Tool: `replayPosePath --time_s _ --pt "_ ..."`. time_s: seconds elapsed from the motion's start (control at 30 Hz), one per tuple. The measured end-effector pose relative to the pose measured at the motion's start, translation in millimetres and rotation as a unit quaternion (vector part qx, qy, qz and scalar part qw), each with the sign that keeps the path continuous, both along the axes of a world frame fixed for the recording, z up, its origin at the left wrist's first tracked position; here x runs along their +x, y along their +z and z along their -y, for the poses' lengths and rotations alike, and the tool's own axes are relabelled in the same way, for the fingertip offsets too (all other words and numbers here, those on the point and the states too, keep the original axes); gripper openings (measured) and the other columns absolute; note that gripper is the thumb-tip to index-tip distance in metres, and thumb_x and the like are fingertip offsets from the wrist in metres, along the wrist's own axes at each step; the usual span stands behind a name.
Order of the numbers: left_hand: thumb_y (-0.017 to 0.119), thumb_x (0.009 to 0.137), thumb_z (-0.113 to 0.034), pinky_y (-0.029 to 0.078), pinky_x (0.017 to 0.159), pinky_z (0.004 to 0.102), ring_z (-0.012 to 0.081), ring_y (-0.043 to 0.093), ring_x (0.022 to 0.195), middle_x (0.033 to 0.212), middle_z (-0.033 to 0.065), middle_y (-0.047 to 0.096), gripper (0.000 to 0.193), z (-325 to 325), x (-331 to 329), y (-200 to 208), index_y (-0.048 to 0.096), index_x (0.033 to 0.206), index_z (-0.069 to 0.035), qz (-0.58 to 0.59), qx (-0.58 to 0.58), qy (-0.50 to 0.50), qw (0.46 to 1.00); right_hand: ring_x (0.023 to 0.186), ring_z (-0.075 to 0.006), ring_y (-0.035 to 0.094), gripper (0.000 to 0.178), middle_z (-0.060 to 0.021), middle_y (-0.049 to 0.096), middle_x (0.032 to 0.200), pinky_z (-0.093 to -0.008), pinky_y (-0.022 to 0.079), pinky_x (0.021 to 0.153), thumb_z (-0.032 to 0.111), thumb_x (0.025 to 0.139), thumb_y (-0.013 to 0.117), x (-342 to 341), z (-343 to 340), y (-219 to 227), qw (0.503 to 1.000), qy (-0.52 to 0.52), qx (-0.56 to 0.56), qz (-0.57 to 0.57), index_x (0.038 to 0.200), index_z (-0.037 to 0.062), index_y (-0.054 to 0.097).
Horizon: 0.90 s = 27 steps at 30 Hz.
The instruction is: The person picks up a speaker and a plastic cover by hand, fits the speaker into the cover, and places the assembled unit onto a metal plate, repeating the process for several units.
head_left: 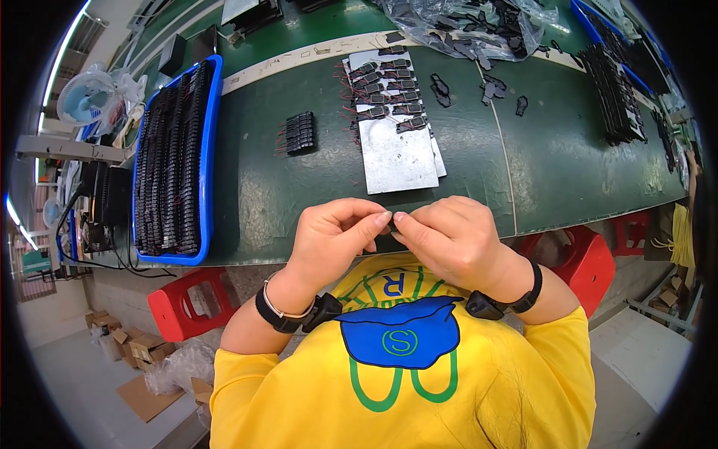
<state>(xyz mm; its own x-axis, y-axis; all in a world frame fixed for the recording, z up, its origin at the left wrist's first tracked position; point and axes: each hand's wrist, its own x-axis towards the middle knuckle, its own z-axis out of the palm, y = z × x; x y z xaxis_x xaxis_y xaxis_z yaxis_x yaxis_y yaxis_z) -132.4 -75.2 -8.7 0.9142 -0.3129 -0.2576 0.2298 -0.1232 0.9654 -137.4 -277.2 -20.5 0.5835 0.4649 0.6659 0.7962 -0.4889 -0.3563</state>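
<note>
My left hand (336, 233) and my right hand (451, 238) meet at the near edge of the green table, thumbs and fingertips pinched together. Between the fingertips is a small dark piece (392, 224), mostly hidden by the fingers, so its kind cannot be made out. Just beyond my hands lies a pale metal plate (400, 161). Rows of small black parts with thin red wires (408, 109) sit on its far portion. Left of the plate, a compact block of similar black wired parts (301, 133) rests on the table. Flat black pieces (441, 90) lie to the plate's right.
A blue tray (212, 135) packed with rows of black parts stands at the left. Far back, a clear plastic bag (419, 26) holds dark flat pieces. Stacked black strips (609, 97) stand at the right. Red stools (191, 305) sit under the table edge.
</note>
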Motion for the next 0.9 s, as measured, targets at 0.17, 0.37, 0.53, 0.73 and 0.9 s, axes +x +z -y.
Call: replayPosePath --time_s 0.17,0.37,0.53,0.73,0.9 --pt "0.061 0.089 -0.008 0.047 0.052 0.0178 0.0073 0.059 0.059 0.078 0.0085 0.068 0.013 -2 2 1 0.067 0.094 0.002 -0.029 -0.024 0.001 0.999 0.057 -0.0173 0.058 0.024 -0.0045 0.062 0.073 -0.0270 0.044 0.049 0.004 0.065 0.072 0 1 1 0.999 0.000 -0.021 0.027 0.089 0.0025 0.066" --pt "0.062 0.090 -0.012 0.047 0.052 0.0188 0.0066 0.058 0.058 0.077 0.0062 0.067 0.015 -8 7 -5 0.066 0.094 0.001 -0.116 -0.125 -0.030 0.985 0.057 -0.0164 0.057 0.024 -0.0038 0.062 0.075 -0.0263 0.044 0.049 0.005 0.065 0.069 0 2 0 0.999 0.008 -0.006 0.050 0.088 0.0030 0.066" --pt "0.060 0.089 -0.006 0.049 0.050 0.0210 0.0117 0.060 0.056 0.075 0.0119 0.066 0.012 -9 10 -11 0.063 0.094 0.004 -0.194 -0.195 -0.023 0.961 0.058 -0.0173 0.058 0.024 -0.0046 0.063 0.076 -0.0271 0.045 0.050 0.005 0.065 0.070 0 3 -4 0.999 0.011 -0.003 0.033 0.088 0.0027 0.066" --pt "0.061 0.089 -0.007 0.049 0.050 0.0205 0.0110 0.060 0.056 0.075 0.0117 0.066 0.011 -18 13 -12 0.063 0.093 0.003 -0.170 -0.196 -0.035 0.965 0.064 -0.0193 0.060 0.021 -0.0074 0.063 0.077 -0.0280 0.048 0.058 0.007 0.073 0.072 25 17 15 0.992 0.067 0.072 -0.079 0.092 0.0014 0.066" --pt "0.062 0.089 -0.008 0.049 0.052 0.0189 0.0085 0.060 0.057 0.075 0.0092 0.067 0.011 -21 11 -11 0.064 0.093 0.002 -0.145 -0.227 -0.036 0.962 0.069 -0.0202 0.062 0.027 -0.0103 0.064 0.080 -0.0294 0.050 0.065 0.011 0.076 0.071 102 58 17 0.961 -0.150 0.061 -0.226 0.099 0.0004 0.064"
